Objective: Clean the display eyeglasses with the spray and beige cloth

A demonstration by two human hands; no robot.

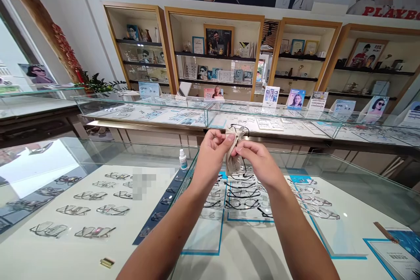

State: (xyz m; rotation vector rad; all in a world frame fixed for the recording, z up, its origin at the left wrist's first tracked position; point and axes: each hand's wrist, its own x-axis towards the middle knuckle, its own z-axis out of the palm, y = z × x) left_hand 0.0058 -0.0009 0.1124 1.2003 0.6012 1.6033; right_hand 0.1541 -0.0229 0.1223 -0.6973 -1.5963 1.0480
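Observation:
A small beige cloth drawstring pouch (232,165) is held up in front of me, above the glass counter. Thin black cord loops out at its top and hangs down its right side. My left hand (212,151) pinches the pouch from the left, thumb on the cloth and fingers curled. From the right, my right hand (257,157) pinches its edge between thumb and bent fingers. What is inside the pouch, if anything, cannot be seen. Below and behind my hands, rows of eyeglasses (242,204) lie in the display case.
A small white bottle (183,159) stands on the glass left of my hands. More eyeglasses (90,195) lie in the left part of the case. Another glass showcase (210,116) with standing cards crosses behind, before wooden wall shelves (215,54). A brass-coloured fitting (106,263) is at lower left.

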